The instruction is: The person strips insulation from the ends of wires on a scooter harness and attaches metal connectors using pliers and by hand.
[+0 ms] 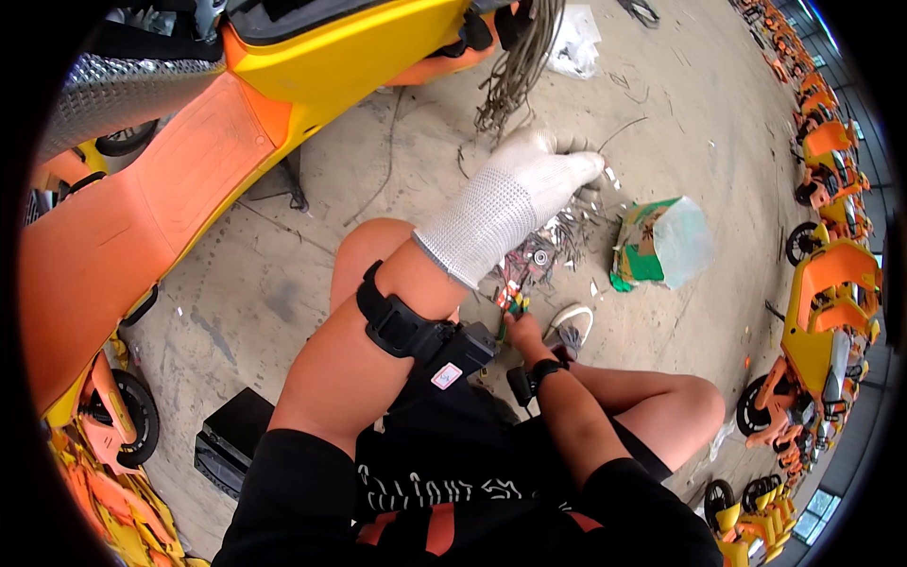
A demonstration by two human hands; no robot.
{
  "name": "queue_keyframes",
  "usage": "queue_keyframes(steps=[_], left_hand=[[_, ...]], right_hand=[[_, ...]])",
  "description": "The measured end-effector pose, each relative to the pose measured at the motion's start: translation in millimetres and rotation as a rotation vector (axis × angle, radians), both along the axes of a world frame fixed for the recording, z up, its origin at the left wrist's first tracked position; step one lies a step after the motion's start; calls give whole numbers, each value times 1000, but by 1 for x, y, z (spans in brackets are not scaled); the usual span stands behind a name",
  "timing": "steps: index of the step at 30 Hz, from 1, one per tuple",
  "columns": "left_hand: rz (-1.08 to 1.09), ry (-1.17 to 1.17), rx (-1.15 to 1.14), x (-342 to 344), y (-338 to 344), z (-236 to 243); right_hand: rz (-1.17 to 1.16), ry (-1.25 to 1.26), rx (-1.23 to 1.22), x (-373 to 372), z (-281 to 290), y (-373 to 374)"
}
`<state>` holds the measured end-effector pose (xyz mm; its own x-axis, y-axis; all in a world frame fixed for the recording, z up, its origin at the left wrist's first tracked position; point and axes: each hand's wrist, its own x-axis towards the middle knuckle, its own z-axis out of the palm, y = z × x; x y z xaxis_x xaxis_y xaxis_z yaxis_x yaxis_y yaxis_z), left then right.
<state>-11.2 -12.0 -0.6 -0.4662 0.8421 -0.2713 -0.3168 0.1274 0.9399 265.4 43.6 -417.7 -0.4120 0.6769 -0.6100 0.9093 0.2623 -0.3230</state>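
Observation:
My left hand (543, 170), in a white knitted glove, reaches out over the floor with its fingers closed. A thin dark wire (625, 130) sticks out from its fingertips; whatever else may be inside the grip is hidden. Nearer to me, my bare right hand (522, 331) is wrapped round pliers (516, 304) with green and yellow handles, partly covered by the fingers. Between and beyond the hands lies a pile of wire scraps (565, 236), with a small round metal part (540, 256) among them. A bundle of grey-brown cables (515, 80) hangs just beyond my left hand.
An orange and yellow scooter body (203, 142) fills the left side. Right of the scraps stands a green and white bag (652, 241). A black box (231, 439) sits by my left elbow. White plastic (574, 42) lies farther off; scooters (822, 331) line the right.

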Motion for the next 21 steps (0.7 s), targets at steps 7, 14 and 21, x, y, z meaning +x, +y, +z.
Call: queue_keyframes(steps=[7, 14, 21], left_hand=[[4, -240, 44, -7, 3, -4], [2, -289, 119, -2, 21, -29], [-99, -263, 71, 3, 34, -27]], right_hand=[[-18, -60, 80, -25, 9, -10], [41, -53, 78, -22, -22, -4], [199, -39, 22, -22, -39, 19]])
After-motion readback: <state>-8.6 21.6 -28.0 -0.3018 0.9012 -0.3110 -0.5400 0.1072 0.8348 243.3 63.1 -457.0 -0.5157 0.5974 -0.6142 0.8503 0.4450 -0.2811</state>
